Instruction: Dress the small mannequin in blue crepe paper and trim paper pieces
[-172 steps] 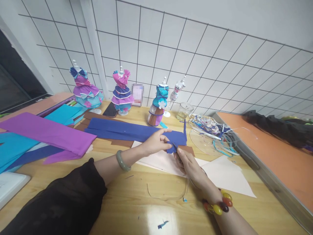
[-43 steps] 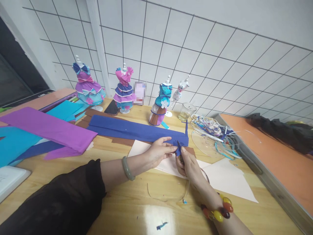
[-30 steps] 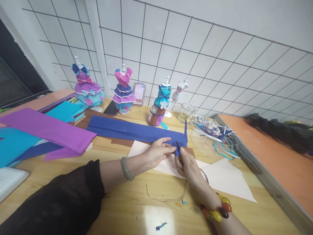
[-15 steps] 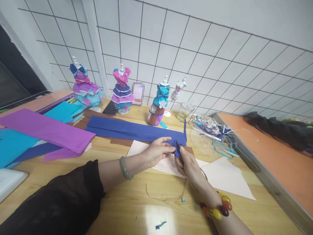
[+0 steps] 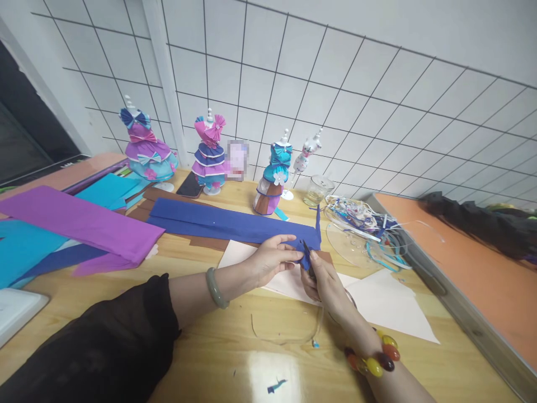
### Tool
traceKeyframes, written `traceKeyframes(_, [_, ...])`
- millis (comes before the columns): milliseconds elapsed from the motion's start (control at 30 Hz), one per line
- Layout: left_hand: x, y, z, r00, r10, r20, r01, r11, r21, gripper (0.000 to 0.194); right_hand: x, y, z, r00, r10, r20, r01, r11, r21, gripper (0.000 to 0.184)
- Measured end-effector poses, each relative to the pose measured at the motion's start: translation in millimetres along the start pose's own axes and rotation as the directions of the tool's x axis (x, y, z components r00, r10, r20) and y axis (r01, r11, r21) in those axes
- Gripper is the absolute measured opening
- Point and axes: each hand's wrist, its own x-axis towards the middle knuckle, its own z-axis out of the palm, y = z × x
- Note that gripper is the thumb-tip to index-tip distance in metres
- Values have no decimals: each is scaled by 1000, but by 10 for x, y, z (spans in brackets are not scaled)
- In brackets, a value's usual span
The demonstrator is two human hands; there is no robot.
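Observation:
A small piece of dark blue paper or cloth (image 5: 305,261) is pinched between the thumb and fingers of my left hand (image 5: 272,260). My right hand (image 5: 325,279) is closed round dark scissors (image 5: 306,247), whose blades lie against that blue piece; much of the handles is hidden by my fingers. Just behind both hands stretches a long folded strip of dark blue material (image 5: 230,223), with a narrow blue sliver (image 5: 318,224) standing at its right end. White sheets (image 5: 390,302) and brown material (image 5: 201,242) lie under and around my hands.
Small dress forms in ruffled outfits (image 5: 210,154) stand along the tiled wall, near a glass cup (image 5: 319,190). Tangled trimmings (image 5: 361,215) lie on a clear round plate (image 5: 344,246) at right. Purple material (image 5: 92,224) covers the left side. A metal-edged ledge (image 5: 423,280) borders the right.
The scissor blades look slightly closer together on the small blue piece. Both hands otherwise keep nearly the same place.

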Motion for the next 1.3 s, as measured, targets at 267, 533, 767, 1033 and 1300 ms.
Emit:
traceKeyframes(267, [21,-21,-22,1000,8,19,-8,1000,-3,51,14,-3,0,1000,1,-6,-1,1000,7,52])
traceKeyframes(533, [24,27,-17,1000,16,1,-16,998,58,54,-10,-51,-19,1000,6,27,-5,1000,-20,52])
traceKeyframes(767, [10,165,29,1000,-25,0,25,984,175,59,-20,-69,-30,999,9,50,-8,1000,-24,54])
traceKeyframes(1033, [46,194,-24,997,12,80,-33,964,263,60,-33,-90,-19,998,4,62,-3,1000,-20,52])
traceKeyframes(1300, [52,273,-35,988,62,139,-110,922,370,60,-23,-64,-38,997,5,76,-4,1000,-15,54])
